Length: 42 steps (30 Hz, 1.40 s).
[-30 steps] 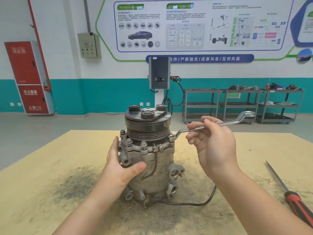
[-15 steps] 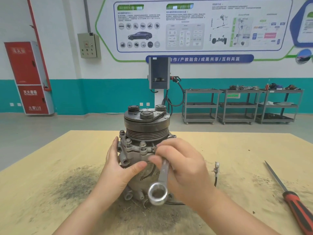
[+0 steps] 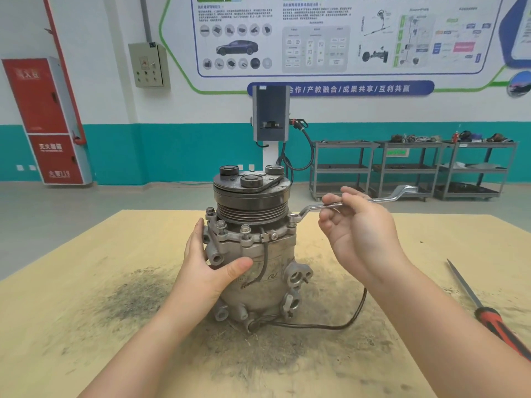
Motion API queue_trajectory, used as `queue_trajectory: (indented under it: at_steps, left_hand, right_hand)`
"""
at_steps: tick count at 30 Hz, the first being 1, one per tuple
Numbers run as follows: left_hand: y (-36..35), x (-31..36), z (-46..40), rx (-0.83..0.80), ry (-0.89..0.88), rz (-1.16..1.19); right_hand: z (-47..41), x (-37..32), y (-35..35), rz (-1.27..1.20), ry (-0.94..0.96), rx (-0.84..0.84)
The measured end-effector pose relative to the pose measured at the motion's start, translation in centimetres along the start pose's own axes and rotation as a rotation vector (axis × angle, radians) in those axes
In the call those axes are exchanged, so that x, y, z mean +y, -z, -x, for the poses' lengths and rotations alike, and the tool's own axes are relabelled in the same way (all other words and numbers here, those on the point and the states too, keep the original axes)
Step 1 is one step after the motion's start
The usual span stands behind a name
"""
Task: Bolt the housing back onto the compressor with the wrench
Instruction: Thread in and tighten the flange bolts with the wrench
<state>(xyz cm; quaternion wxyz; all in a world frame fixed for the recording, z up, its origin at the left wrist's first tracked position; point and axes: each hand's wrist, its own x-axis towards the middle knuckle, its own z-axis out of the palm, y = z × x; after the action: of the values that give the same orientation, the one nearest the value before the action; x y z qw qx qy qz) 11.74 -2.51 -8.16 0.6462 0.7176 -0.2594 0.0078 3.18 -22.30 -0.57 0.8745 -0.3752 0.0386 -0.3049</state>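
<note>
Right hand (image 3: pixel 363 231), fingers loosely curled, pinches the wrench (image 3: pixel 353 203) at mid-shank, giving leverage on the ring end seated over a bolt (image 3: pixel 292 218) at the housing (image 3: pixel 250 239) flange's right edge; how fully the ring engages the head is hard to judge. Left hand (image 3: pixel 207 268), fingers straight and thumb spread, presses the compressor (image 3: pixel 258 271) body, bracing it upright against the turning force. The compressor stands mid-table (image 3: pixel 86 282); a screwdriver (image 3: pixel 488 311) lies well apart, at right.
</note>
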Motion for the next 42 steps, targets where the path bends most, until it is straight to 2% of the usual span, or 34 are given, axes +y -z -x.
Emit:
queue_trajectory:
  at_steps: [4,6,12,16,19,21,23,27,29,32,34,42]
  left_hand:
    - [0.0,0.0,-0.1,-0.007,-0.019,-0.003]
    - [0.1,-0.2,-0.2,-0.009,-0.026,0.002]
    - [0.0,-0.5,-0.3,-0.003,-0.019,0.023]
    - [0.0,-0.8,-0.5,-0.008,-0.018,0.029]
    - [0.0,-0.8,-0.5,-0.007,-0.018,0.027]
    - [0.0,-0.8,-0.6,-0.01,-0.023,0.045]
    - [0.0,-0.8,-0.7,-0.021,-0.024,0.054]
    - [0.0,-0.7,-0.6,-0.018,-0.03,0.042]
    - [0.0,-0.7,-0.6,-0.012,-0.028,0.012]
    - [-0.1,-0.7,-0.5,-0.01,-0.024,0.011]
    - [-0.2,-0.6,-0.3,-0.016,-0.027,0.049]
    - [-0.1,-0.7,-0.4,-0.015,-0.035,0.073]
  right_hand:
    - [-0.7,-0.3,0.6,-0.048,-0.142,-0.057]
    - [-0.8,-0.2,0.7,-0.004,-0.073,-0.085]
    - [1.7,2.9,0.4,0.348,0.626,-0.141]
    - [3.0,4.2,0.6,0.688,1.003,-0.397]
    - [3.5,5.1,0.8,0.925,1.168,-0.511]
    - [3.9,4.8,0.3,0.93,1.1,-0.455]
    - [3.9,3.6,-0.4,0.815,0.924,-0.334]
    - [1.8,0.0,-1.1,0.443,0.409,-0.104]
    - [0.6,-1.0,-0.6,0.362,0.196,-0.05]
    - [-0.6,-1.6,0.4,0.266,-0.019,-0.084]
    - [-1.0,-1.8,0.8,0.163,-0.104,-0.102]
    - [-2.8,-0.6,0.3,-0.13,-0.228,-0.065]
